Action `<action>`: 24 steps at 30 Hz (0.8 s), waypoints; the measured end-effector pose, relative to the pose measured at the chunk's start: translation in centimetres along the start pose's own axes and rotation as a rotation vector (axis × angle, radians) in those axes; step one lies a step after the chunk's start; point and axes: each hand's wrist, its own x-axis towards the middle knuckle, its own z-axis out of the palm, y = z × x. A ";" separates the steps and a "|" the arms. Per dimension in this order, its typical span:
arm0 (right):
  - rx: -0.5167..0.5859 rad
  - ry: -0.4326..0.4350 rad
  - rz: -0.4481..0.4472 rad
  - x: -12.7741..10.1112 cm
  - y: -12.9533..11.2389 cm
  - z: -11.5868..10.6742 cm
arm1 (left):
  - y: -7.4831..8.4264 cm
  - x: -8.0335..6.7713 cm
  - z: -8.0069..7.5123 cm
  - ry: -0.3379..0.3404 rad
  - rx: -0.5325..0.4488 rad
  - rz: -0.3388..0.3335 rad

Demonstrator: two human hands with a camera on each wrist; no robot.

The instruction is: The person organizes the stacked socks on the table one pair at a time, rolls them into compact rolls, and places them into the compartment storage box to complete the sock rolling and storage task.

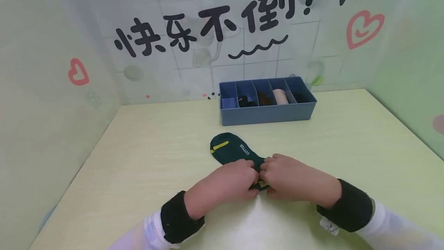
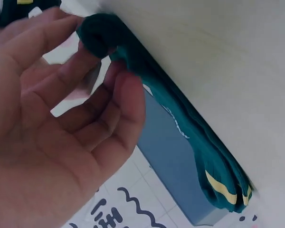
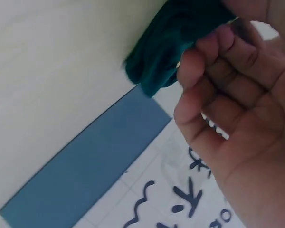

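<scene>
A pair of dark green socks (image 1: 230,151), laid one on the other, lies flat on the table. They have yellow stripes and white "COTTON" lettering, with the toe pointing to the back left. My left hand (image 1: 230,180) pinches the near end, where the left wrist view shows the green fabric (image 2: 154,78) curled into a roll at the fingertips. Close beside it, my right hand (image 1: 295,178) grips the same end from the right. In the right wrist view its fingers curl against the socks (image 3: 159,52). Both hands partly hide the rolled end.
Behind the socks stands a blue divided box (image 1: 267,116) with several compartments. It holds a black bundle (image 1: 245,102), a brown one (image 1: 264,99), a pale pink roll (image 1: 280,97) and a dark item (image 1: 301,98). A printed backdrop (image 1: 156,76) encloses the table's back and sides.
</scene>
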 end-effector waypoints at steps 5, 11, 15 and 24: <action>0.452 -0.161 0.056 -0.2 1.7 0.0 | 0.9 -0.1 0.4 0.020 0.141 0.021; 0.711 -0.293 0.150 -0.2 2.4 0.2 | 1.2 -0.3 0.1 0.011 -0.029 -0.039; 0.693 -0.293 0.229 0.2 2.5 0.4 | 1.1 -0.3 0.0 0.036 -0.069 -0.100; 0.225 -0.049 0.121 -0.1 0.3 -0.9 | 1.0 -0.1 0.1 0.079 -0.027 -0.105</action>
